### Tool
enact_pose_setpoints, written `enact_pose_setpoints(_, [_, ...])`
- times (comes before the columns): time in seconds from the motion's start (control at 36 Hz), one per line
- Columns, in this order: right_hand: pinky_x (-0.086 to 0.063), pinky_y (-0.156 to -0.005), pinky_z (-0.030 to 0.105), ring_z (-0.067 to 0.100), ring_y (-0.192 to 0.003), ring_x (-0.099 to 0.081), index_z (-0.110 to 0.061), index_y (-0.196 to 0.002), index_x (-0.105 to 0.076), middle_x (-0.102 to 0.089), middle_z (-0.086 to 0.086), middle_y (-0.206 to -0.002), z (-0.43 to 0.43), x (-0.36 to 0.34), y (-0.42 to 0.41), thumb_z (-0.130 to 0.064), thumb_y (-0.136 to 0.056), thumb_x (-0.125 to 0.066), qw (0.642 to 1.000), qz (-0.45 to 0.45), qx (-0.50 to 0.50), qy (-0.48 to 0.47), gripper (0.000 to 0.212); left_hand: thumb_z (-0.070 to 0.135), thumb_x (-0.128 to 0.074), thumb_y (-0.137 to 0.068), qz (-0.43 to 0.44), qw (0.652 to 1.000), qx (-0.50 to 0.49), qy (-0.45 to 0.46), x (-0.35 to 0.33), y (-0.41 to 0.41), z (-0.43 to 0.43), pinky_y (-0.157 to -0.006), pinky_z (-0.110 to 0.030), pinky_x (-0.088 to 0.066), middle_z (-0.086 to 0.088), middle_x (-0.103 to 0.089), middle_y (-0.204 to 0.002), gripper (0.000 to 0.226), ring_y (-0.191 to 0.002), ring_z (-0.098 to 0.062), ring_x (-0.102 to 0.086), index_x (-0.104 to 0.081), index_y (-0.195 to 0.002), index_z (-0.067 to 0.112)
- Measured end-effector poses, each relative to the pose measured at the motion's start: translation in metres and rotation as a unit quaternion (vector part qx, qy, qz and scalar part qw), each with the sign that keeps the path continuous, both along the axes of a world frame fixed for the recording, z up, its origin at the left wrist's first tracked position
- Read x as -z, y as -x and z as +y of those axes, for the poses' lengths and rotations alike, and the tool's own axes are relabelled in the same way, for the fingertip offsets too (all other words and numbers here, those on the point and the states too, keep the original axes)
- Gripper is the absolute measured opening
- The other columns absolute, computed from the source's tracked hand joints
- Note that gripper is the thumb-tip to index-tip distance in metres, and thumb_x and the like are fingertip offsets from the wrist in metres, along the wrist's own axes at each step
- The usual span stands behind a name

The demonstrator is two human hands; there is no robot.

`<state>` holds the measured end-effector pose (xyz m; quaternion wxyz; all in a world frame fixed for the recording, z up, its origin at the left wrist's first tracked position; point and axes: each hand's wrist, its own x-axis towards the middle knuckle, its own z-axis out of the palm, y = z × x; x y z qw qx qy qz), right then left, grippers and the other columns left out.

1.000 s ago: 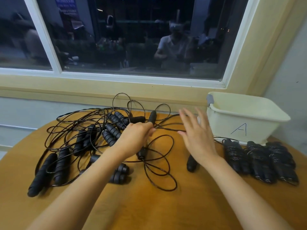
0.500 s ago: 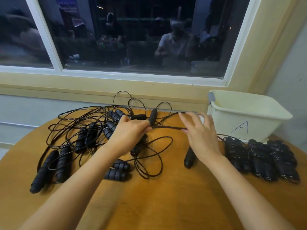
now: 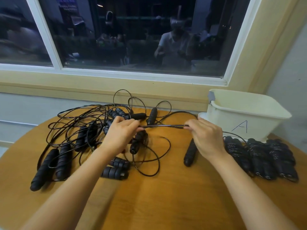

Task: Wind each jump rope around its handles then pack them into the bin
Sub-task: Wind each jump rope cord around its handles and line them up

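Note:
A tangle of black jump ropes with ribbed handles lies on the left half of the round wooden table. A taut stretch of black cord runs between my hands. My left hand pinches its left end above a dangling black handle. My right hand pinches its right end. Another black handle lies on the table under my right hand. The cream bin, marked "A", stands at the back right. Three wound rope bundles lie in front of it.
A wall with a window sill runs just behind the table. A loose loop of cord sprawls at mid-table. Bare wood fills the front of the table, between my forearms.
My right hand went from open fingers near the cord to pinching it. Both hands now hold the cord stretched straight between them, and the handle under my left hand has lifted.

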<state>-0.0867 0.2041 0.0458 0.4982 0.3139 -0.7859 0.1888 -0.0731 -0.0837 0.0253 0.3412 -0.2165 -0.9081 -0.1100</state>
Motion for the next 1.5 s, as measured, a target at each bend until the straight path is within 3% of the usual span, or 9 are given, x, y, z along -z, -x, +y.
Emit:
enact_pose_setpoints(0.22, [-0.031, -0.048, 0.026, 0.022, -0.072, -0.055, -0.013, -0.089, -0.06, -0.055, -0.004, -0.071, 0.015, -0.005, 0.002, -0.036, -0.103, -0.035, 0.96, -0.23, 0.133, -0.089, 0.037, 0.04, -0.039, -0.101, -0.098, 0.98, -0.038, -0.168, -0.007, 0.004, -0.038, -0.052, -0.025, -0.041, 0.009, -0.054, -0.063, 0.032, -0.052, -0.005, -0.052, -0.058, -0.089, 0.018])
enact_pose_setpoints(0.31, [-0.047, -0.083, 0.035, 0.023, -0.127, -0.043, -0.02, -0.134, -0.049, -0.056, 0.001, -0.127, 0.009, 0.004, 0.006, -0.042, -0.103, -0.039, 0.899, -0.354, 0.2, -0.162, 0.039, 0.033, -0.043, -0.102, -0.101, 0.988, -0.006, -0.117, -0.016, 0.0, -0.012, -0.047, -0.015, -0.033, 0.012, -0.05, -0.062, 0.019, -0.051, -0.002, -0.051, -0.054, -0.09, 0.024])
enact_pose_setpoints(0.42, [-0.024, -0.118, 0.046, 0.032, -0.148, -0.021, -0.015, -0.158, -0.014, -0.029, 0.007, -0.159, -0.018, 0.001, -0.003, -0.048, -0.09, -0.063, 0.94, -0.266, 0.147, -0.154, 0.09, 0.038, -0.037, -0.101, -0.009, 0.999, -0.019, 0.043, -0.02, -0.002, 0.022, -0.051, -0.022, -0.032, 0.009, -0.049, -0.057, 0.034, -0.044, -0.013, -0.051, -0.057, -0.083, 0.017])
enact_pose_setpoints(0.64, [-0.059, -0.081, 0.048, 0.02, -0.054, -0.062, -0.012, -0.08, -0.068, -0.063, 0.0, -0.06, -0.031, -0.002, -0.004, -0.024, -0.09, -0.059, 0.991, -0.084, -0.011, -0.107, 0.019, 0.038, -0.035, -0.1, 0.023, 0.996, 0.041, 0.07, -0.018, -0.003, 0.043, -0.056, -0.03, -0.045, 0.003, -0.058, -0.062, 0.038, -0.049, -0.019, -0.053, -0.057, -0.081, 0.013])
enact_pose_setpoints(0.72, [-0.042, -0.048, 0.025, 0.022, -0.052, -0.057, -0.013, -0.08, -0.07, -0.06, -0.001, -0.058, -0.008, -0.011, -0.006, -0.03, -0.095, -0.047, 0.991, -0.127, 0.034, -0.031, 0.032, 0.04, -0.035, -0.099, -0.071, 0.997, 0.017, -0.021, -0.009, -0.002, 0.018, -0.059, -0.031, -0.046, 0.004, -0.061, -0.071, 0.035, -0.061, -0.019, -0.06, -0.059, -0.089, 0.017])
enact_pose_setpoints(0.86, [-0.042, -0.066, 0.034, 0.025, -0.093, -0.061, -0.024, -0.108, -0.067, -0.069, -0.002, -0.095, 0.009, -0.004, 0.001, -0.033, -0.104, -0.042, 0.922, -0.345, 0.17, -0.041, 0.027, 0.018, -0.047, -0.102, -0.205, 0.923, 0.052, -0.321, -0.021, -0.003, 0.006, -0.07, -0.022, -0.048, -0.004, -0.065, -0.074, 0.026, -0.07, -0.016, -0.061, -0.061, -0.08, 0.016])
enact_pose_setpoints(1.0, [-0.029, -0.117, 0.049, 0.031, -0.145, -0.023, -0.024, -0.157, -0.018, -0.034, 0.002, -0.156, -0.011, -0.001, -0.006, -0.038, -0.092, -0.064, 0.947, -0.277, 0.118, -0.109, 0.081, 0.035, -0.042, -0.102, -0.242, 0.96, 0.058, -0.126, -0.04, -0.005, 0.033, -0.055, -0.02, -0.039, 0.008, -0.056, -0.068, 0.029, -0.056, -0.001, -0.051, -0.059, -0.085, 0.02])
enact_pose_setpoints(1.22, [-0.054, -0.081, 0.037, 0.021, -0.074, -0.061, -0.016, -0.089, -0.071, -0.065, -0.001, -0.076, -0.027, 0.003, -0.007, -0.027, -0.093, -0.06, 0.985, -0.058, 0.022, -0.162, 0.016, 0.059, -0.039, -0.092, -0.131, 0.985, 0.108, 0.021, -0.031, -0.003, 0.041, -0.057, -0.031, -0.047, 0.006, -0.058, -0.072, 0.044, -0.063, -0.011, -0.055, -0.059, -0.092, 0.02])
enact_pose_setpoints(1.5, [-0.019, -0.052, 0.022, 0.026, -0.074, -0.056, -0.013, -0.087, -0.068, -0.069, 0.0, -0.083, 0.024, -0.002, -0.004, -0.018, -0.092, -0.06, 0.966, -0.181, 0.179, -0.036, 0.01, 0.022, -0.058, -0.096, -0.109, 0.972, -0.015, -0.206, -0.037, 0.0, -0.026, -0.06, -0.01, -0.042, 0.014, -0.056, -0.074, 0.006, -0.065, 0.008, -0.054, -0.059, -0.09, 0.021])
